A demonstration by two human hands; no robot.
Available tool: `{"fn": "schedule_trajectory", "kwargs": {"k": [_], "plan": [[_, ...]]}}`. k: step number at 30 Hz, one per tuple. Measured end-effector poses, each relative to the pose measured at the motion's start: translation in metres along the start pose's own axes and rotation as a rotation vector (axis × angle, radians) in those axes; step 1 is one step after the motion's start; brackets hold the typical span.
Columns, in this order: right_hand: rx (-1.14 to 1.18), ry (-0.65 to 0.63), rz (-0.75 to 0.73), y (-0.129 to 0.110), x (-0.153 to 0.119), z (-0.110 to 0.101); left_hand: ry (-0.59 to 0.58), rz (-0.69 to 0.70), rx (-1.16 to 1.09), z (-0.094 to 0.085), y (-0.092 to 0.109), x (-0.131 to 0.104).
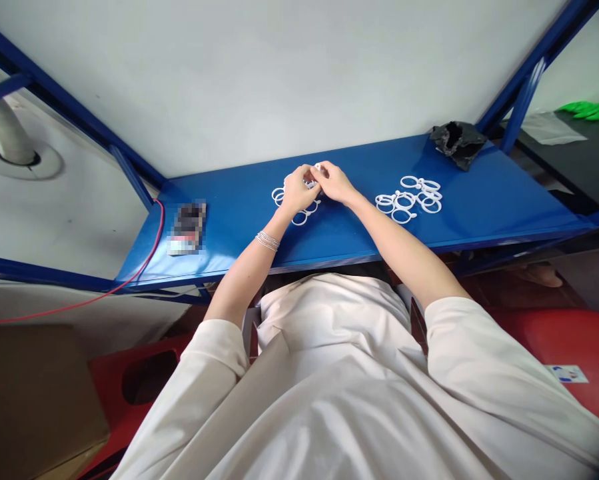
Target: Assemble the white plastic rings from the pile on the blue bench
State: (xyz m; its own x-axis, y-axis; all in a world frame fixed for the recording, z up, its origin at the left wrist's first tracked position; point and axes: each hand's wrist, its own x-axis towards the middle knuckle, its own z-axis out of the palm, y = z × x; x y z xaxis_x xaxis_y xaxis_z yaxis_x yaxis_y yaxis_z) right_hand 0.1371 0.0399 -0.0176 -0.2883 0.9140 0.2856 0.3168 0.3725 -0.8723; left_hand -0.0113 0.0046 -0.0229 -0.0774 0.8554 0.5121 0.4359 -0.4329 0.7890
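My left hand, with a thin bracelet at the wrist, and my right hand meet above the blue shelf table. Their fingers are closed around a white curtain ring, of which only a small end shows; the rest is hidden by the fingers. Beneath and beside my left hand lie several more white rings, partly covered by it. Off to the right of my right hand rests a loose group of similar white rings, each with a small knob or eyelet.
A crumpled black plastic bag sits at the table's back right. On the left lies a blurred-out item, beside a red cable crossing the edge. Blue frame posts flank the table, and a red chair stands at right.
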Motion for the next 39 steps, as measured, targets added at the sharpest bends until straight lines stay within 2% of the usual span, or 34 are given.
{"fn": "schedule_trajectory", "kwargs": {"k": [5, 8, 10, 12, 14, 17, 19, 22, 26, 30, 32, 35, 39], "plan": [[-0.135, -0.031, -0.043, -0.008, -0.004, -0.007, -0.022, -0.109, 0.258, -0.004, 0.01, -0.002], [-0.233, -0.025, -0.065, -0.015, -0.005, -0.023, -0.03, -0.185, 0.372, -0.009, 0.019, -0.002], [-0.336, -0.073, -0.065, -0.019, -0.008, -0.045, -0.019, -0.226, 0.413, -0.012, 0.023, -0.002], [-0.459, -0.197, -0.041, -0.02, -0.014, -0.077, -0.006, -0.258, 0.431, -0.013, 0.026, -0.002], [-0.568, -0.333, 0.023, -0.018, -0.023, -0.113, 0.001, -0.272, 0.433, -0.014, 0.027, -0.003], [-0.684, -0.419, 0.157, -0.014, -0.039, -0.16, 0.003, -0.279, 0.434, -0.014, 0.029, -0.003], [-0.719, -0.468, 0.23, -0.011, -0.048, -0.178, 0.0, -0.289, 0.438, -0.014, 0.029, -0.004], [-0.732, -0.488, 0.256, -0.006, -0.055, -0.188, -0.01, -0.31, 0.446, -0.016, 0.028, -0.004], [-0.725, -0.429, 0.233, 0.0, -0.047, -0.189, 0.032, -0.347, 0.489, -0.016, 0.023, -0.005], [-0.738, -0.304, 0.052, -0.005, -0.025, -0.177, 0.122, -0.284, 0.468, -0.012, 0.015, -0.005], [-0.669, -0.257, -0.068, -0.013, -0.012, -0.158, 0.137, -0.206, 0.415, -0.01, 0.013, -0.003], [-0.516, -0.205, -0.209, -0.028, 0.004, -0.114, 0.102, -0.087, 0.307, -0.006, 0.011, -0.001], [-0.271, -0.1, -0.257, -0.034, 0.023, -0.054, 0.096, -0.06, 0.169, -0.006, 0.01, 0.001]]}}
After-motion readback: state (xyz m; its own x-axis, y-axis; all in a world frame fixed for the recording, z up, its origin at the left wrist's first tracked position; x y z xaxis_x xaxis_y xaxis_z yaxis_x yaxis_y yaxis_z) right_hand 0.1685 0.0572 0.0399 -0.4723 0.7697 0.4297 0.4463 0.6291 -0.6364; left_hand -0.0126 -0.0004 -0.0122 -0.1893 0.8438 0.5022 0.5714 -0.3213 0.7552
